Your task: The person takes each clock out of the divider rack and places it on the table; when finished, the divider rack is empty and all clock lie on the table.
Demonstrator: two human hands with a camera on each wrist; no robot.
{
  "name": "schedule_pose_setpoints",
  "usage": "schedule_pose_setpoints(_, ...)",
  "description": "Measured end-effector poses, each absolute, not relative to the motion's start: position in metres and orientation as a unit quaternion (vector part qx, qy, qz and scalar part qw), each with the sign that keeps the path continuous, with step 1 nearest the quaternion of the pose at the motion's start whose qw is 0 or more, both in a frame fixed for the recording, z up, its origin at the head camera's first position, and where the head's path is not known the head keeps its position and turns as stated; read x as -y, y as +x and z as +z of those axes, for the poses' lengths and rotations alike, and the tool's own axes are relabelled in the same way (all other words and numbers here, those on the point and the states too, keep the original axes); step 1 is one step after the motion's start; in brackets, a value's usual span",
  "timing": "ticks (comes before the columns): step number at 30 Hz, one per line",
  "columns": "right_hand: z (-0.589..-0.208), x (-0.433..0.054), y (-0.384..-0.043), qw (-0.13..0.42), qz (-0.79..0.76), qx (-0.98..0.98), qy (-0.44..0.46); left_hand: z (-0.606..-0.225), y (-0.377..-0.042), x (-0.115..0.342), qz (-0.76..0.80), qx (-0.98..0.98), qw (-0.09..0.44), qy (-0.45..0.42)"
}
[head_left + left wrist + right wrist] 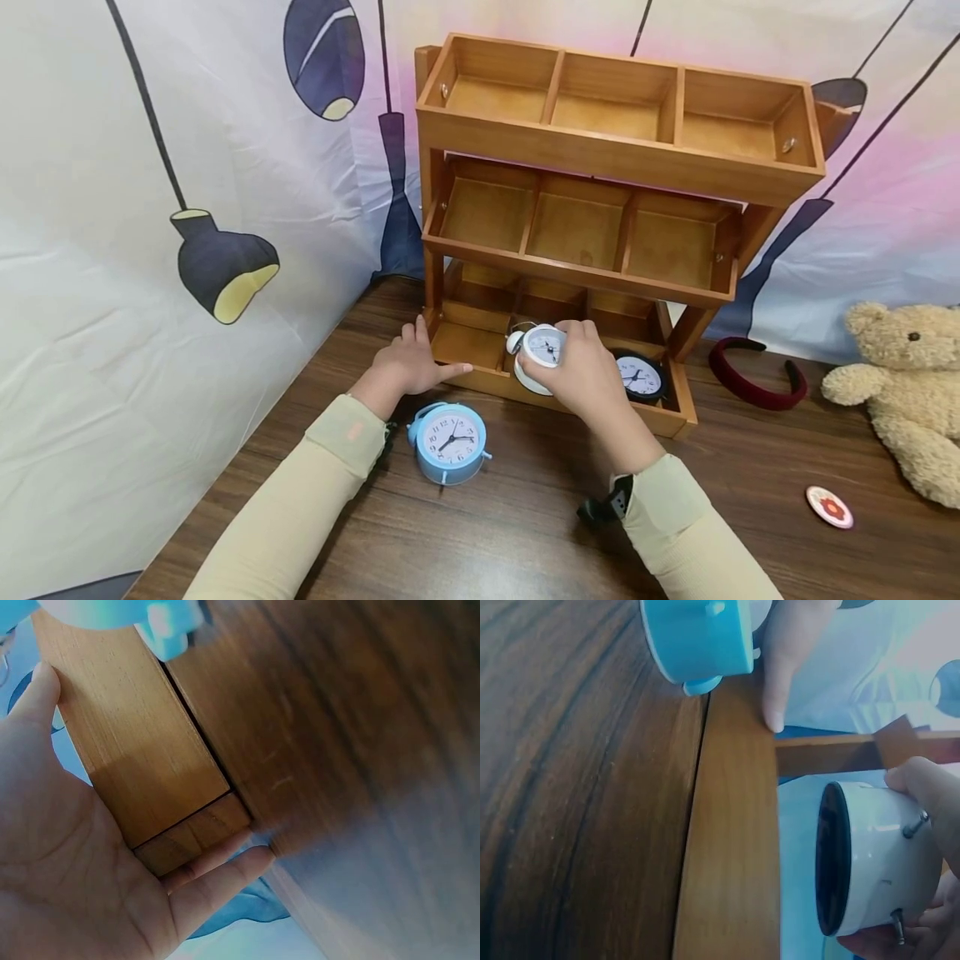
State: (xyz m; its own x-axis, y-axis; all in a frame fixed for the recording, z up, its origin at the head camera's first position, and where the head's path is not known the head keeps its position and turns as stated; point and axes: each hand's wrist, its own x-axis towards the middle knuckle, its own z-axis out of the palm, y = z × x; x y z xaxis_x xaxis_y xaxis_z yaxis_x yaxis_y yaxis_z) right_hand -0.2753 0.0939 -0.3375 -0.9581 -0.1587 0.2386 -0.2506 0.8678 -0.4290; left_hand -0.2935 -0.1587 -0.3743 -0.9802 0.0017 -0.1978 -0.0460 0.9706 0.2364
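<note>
My right hand [594, 375] grips a white twin-bell alarm clock [543, 345] by its sides, over the middle compartment of the bottom tier of a wooden shelf rack [600, 158]. Two small metal feet stick out of the clock's white body [889, 859] in the right wrist view. With its fingers spread, my left hand [405, 364] rests against the rack's bottom left corner, thumb along the front board [127, 727]. A light blue alarm clock [452, 442] is on the table in front of that corner. In the bottom right compartment sits a black round clock [640, 376].
Three-compartment trays form the rack's upper tiers, leaning toward me. Right of the rack lie a dark red headband [757, 396] and a small round flower-patterned disc [829, 507], with a teddy bear [911, 392] at the edge. Printed fabric [225, 150] hangs behind the dark wooden table [480, 533].
</note>
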Motion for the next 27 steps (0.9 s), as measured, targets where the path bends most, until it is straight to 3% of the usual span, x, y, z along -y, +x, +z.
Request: schedule_pose_setpoints(27, -0.357, -0.130, -0.220, 0.050, 0.207, 0.959, 0.189, -0.374, -0.294, 0.159, 0.116, -0.988, 0.105, -0.012)
